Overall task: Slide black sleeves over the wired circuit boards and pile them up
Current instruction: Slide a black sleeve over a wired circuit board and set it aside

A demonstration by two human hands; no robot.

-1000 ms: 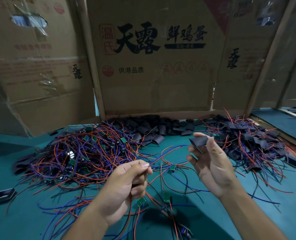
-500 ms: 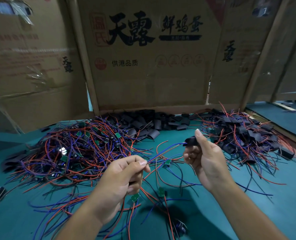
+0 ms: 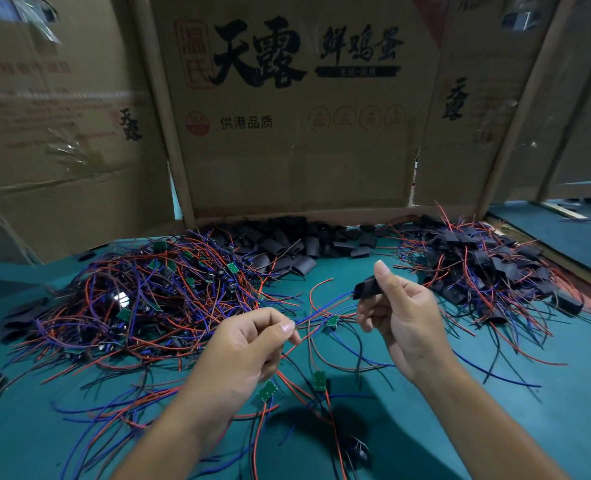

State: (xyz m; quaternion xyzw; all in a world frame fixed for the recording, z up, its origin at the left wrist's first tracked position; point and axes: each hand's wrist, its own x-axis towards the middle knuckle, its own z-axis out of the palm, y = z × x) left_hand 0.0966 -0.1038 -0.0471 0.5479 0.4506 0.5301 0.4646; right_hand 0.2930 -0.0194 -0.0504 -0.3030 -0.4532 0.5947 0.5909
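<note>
Black sleeve pinched in right hand, mouth facing the wire ends; left hand pinches blue and red wires, held taut to feed in. Board likely hidden in left hand. Sleeved pile right on desk.

A black sleeve is pinched in the right hand, blue wires entering its end; the left hand pinches those wires. Bare boards tangle left, empty sleeves behind, sleeved pile right
</note>
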